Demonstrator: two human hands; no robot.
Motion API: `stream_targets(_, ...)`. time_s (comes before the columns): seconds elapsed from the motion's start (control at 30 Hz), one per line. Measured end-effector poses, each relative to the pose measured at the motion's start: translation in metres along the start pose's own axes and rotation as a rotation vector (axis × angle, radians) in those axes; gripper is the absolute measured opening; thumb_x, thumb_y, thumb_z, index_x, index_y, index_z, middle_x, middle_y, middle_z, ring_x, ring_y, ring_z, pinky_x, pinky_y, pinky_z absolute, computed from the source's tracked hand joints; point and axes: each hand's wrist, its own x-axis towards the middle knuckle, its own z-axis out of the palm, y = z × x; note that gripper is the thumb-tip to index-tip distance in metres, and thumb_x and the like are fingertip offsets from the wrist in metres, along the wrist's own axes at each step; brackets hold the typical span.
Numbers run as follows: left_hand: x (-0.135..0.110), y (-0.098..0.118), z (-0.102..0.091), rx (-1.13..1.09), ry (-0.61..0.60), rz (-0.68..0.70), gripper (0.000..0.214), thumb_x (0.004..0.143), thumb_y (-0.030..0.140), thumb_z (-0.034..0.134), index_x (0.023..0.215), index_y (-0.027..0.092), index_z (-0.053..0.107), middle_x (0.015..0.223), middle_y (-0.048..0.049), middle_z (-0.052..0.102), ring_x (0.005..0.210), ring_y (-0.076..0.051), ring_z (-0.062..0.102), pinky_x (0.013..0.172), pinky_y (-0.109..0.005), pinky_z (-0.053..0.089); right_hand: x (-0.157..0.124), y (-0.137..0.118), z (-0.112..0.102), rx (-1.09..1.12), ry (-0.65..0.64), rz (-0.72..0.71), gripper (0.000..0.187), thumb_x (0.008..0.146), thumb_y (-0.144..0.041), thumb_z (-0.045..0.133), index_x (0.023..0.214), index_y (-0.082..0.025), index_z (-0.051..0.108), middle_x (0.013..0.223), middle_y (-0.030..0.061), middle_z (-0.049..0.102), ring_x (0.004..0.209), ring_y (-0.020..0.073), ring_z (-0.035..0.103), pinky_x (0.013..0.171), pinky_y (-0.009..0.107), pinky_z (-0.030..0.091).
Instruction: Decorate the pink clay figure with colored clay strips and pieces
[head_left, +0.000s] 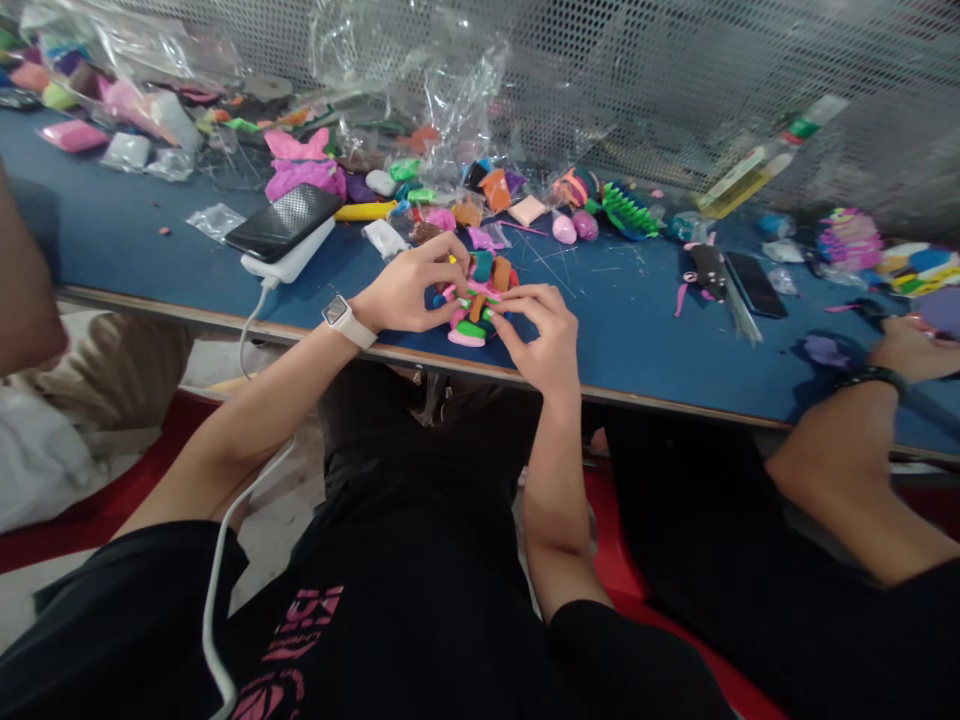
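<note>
Partly, at frame centre, the multicoloured clay figure (pixel 477 306) is hidden by left hand (pixel 420 285) and right hand (pixel 546 335); it is touched by both; whether pinched cannot be told.

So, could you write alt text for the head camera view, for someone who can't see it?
A person's left hand and right hand touch a small multicoloured clay-like piece on a blue table. Behind it lie colourful lumps and clear plastic wrapping; another person's hand shows at far right.

Blk tee (pixel 420 600), wht-strap watch (pixel 349 322)
</note>
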Motion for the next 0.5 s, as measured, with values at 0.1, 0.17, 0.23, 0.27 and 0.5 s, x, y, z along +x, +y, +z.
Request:
stream_targets(0.1,0.0,0.0001,0.0,-0.003,-0.003,-0.009,0.016,0.097,0.042,0.08,0.095,0.026,0.08,0.118,-0.011,0.072,0.109,-0.029,0.074,0.091,-0.05,0.066,0.0003,-0.001,-0.0003,-0.002,-0.004,0.013,0.008,0.112,-0.036,0.074,0.108,-0.032,0.08,0.119,0.0048,0.083,0.116,0.0305,0.079,0.109,0.057,0.066)
stream_targets(0.17,0.0,0.0004,0.0002,-0.01,0.0,-0.01,0.016,0.097,0.042,0.079,0.096,0.027,0.081,0.118,-0.0112,0.072,0.108,-0.03,0.074,0.09,-0.05,0.066,0.0005,-0.0018,-0.0007,0.002,-0.005,0.019,0.009,0.112,-0.037,0.075,0.107,-0.032,0.08,0.119,0.0051,0.083,0.116,0.0308,0.079,0.109,0.057,0.066)
stream_targets(0.23,-0.0001,0.0005,0.0006,-0.013,0.0,-0.016,0.015,0.097,0.042,0.079,0.096,0.028,0.082,0.118,-0.0117,0.072,0.108,-0.03,0.074,0.09,-0.051,0.066,0.0007,-0.0024,-0.001,-0.002,-0.013,0.032,0.01,0.112,-0.038,0.074,0.107,-0.033,0.08,0.119,0.0054,0.083,0.116,0.0313,0.079,0.109,0.058,0.066)
stream_targets(0.27,-0.0001,0.0004,0.0007,-0.012,-0.003,-0.024,0.015,0.097,0.043,0.079,0.096,0.028,0.082,0.118,-0.0119,0.072,0.108,-0.031,0.074,0.09,-0.052,0.066,0.0008,-0.0024,-0.001,-0.005,-0.019,0.041,0.01,0.112,-0.038,0.074,0.107,-0.033,0.08,0.119,0.0055,0.084,0.117,0.0317,0.079,0.109,0.059,0.065)
stream_targets(0.5,0.0001,-0.0008,-0.0002,-0.008,-0.023,-0.039,0.016,0.097,0.045,0.08,0.094,0.029,0.084,0.12,-0.0118,0.072,0.108,-0.031,0.074,0.092,-0.054,0.066,-0.0003,0.0017,0.0005,0.01,-0.013,0.042,0.01,0.112,-0.036,0.074,0.105,-0.034,0.082,0.119,0.0048,0.084,0.116,0.0314,0.078,0.108,0.059,0.065)
